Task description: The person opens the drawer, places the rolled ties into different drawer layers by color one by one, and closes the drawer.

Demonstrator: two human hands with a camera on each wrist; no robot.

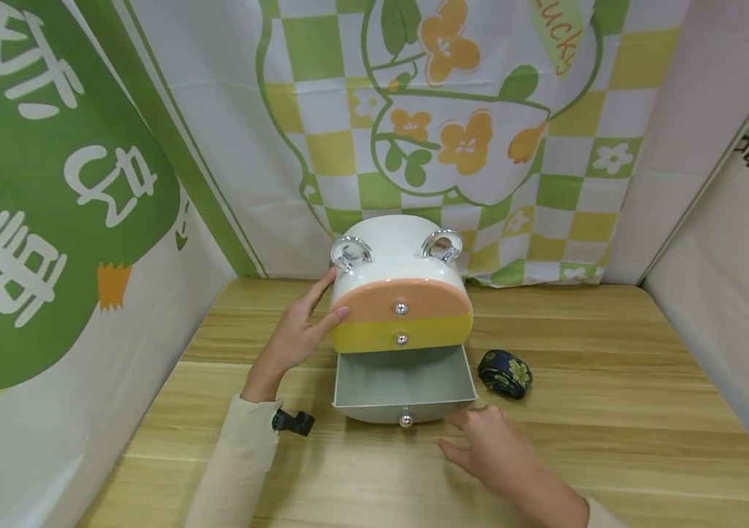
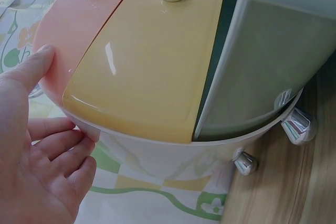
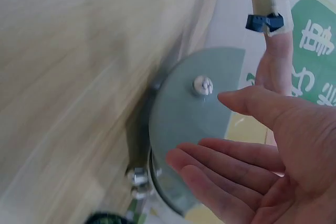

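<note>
A small white storage box (image 1: pixel 393 242) with silver ring ears stands on the table. Its orange top drawer (image 1: pixel 374 299) and yellow middle drawer (image 1: pixel 368 336) are closed. The grey-green bottom drawer (image 1: pixel 407 378) is pulled out, bare inside, with a round silver knob (image 1: pixel 405 420). My left hand (image 1: pixel 297 330) rests against the box's left side, thumb at the orange front in the left wrist view. My right hand (image 1: pixel 496 447) is by the drawer's front right corner. In the right wrist view its fingers are loosely extended beside the drawer front (image 3: pixel 184 108), holding nothing.
A rolled dark blue fabric strip (image 1: pixel 505 374) with yellow-green flowers lies right of the drawer. The wooden table (image 1: pixel 612 411) ends at a printed cloth backdrop (image 1: pixel 322 110) behind the box. A black camera mount (image 1: pixel 293 422) sits on the left wrist.
</note>
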